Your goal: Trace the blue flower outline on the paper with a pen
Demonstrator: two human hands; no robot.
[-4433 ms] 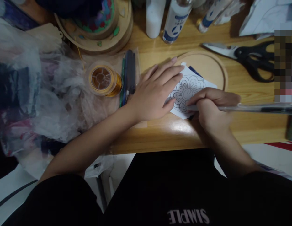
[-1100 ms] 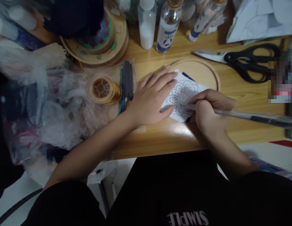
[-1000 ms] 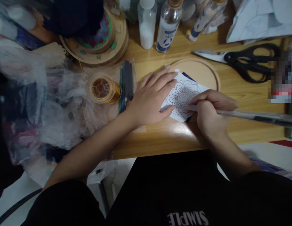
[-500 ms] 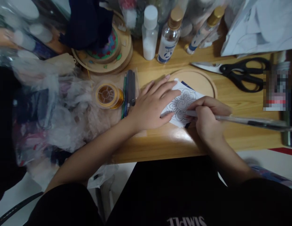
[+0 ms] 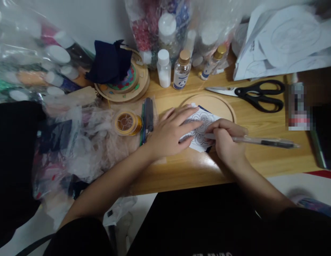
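So, from the head view: our left hand [image 5: 167, 137] lies spread on the flower-patterned paper [image 5: 198, 145], fingers stretched out and grasping nothing. Our right hand [image 5: 229, 147] pinches a clear-barrelled pen [image 5: 256, 140], tip down at the pattern. The paper sits between the tabletop [image 5: 277, 156]'s far and near edges, partly over a round wooden board [image 5: 221, 103], with a dark blue piece [image 5: 201, 107] poking out at two of its corners. Black-handled scissors [image 5: 261, 95] lie toward the far edge, beyond the board.

We reckon the paper could skid over the blue layer if our left fingers ease up, throwing the pen line off. Bearing down over the board's raised rim might dent or tear it too.
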